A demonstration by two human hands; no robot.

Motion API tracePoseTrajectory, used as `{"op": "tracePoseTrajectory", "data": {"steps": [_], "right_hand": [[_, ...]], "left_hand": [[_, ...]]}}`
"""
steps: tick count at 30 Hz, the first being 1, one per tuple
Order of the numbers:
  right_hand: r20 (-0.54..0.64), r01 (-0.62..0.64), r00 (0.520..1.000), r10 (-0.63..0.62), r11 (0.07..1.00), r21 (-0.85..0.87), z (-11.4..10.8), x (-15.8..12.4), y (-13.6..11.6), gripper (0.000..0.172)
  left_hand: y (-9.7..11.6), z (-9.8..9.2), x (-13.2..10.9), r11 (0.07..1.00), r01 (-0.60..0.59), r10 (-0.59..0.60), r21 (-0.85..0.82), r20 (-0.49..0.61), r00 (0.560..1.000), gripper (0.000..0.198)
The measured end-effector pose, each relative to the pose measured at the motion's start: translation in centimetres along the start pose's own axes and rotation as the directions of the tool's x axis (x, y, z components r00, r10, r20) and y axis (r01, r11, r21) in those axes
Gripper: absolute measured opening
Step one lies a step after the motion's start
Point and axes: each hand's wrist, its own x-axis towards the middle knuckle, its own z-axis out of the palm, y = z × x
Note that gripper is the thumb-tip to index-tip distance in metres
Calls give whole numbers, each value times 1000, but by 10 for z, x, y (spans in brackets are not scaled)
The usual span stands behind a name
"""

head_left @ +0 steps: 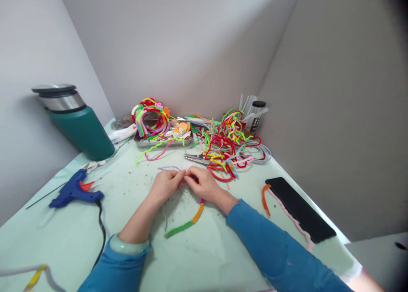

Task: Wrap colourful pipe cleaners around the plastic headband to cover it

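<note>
Both left hand [167, 184] and right hand [204, 184] pinch a banded pipe-cleaner strip [198, 214] before the scissors [200, 160]; tangled pipe cleaners [220, 138] crowd these; behind, a jar [255, 121] bears unreadable lettering.

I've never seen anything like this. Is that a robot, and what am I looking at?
No machine here: just a person's bare left hand and right hand, in blue sleeves. The one picture comes from a camera on their head, looking forward and down. On the pale green tabletop are a blue glue gun, a large teal bottle, a rectangular metal tray of small pieces, and a tangle of colourful fuzzy stems with metal-bladed scissors at its edge. The hands meet in the middle; what they pinch is hidden. A green, orange and pink fuzzy strip curves out below the right hand.
</note>
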Motion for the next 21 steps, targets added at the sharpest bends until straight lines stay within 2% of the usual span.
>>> {"op": "tracePoseTrajectory", "data": {"steps": [6,8,14,21], "right_hand": [[-46,-49,998,49,999,4,0,2,3,14],[-52,-70,996,71,997,12,0,2,4,13],[-66,-103,992,104,994,25,0,3,6,11],[-76,-107,991,110,994,33,0,3,6,11]], "left_hand": [[-5,2,1,991,-112,124,71,-186,975,31],[-5,4,1,986,-152,163,69,-215,963,24],[-4,5,2,933,-345,360,105,-204,910,20],[-7,6,3,933,-338,354,122,-161,921,23]]}}
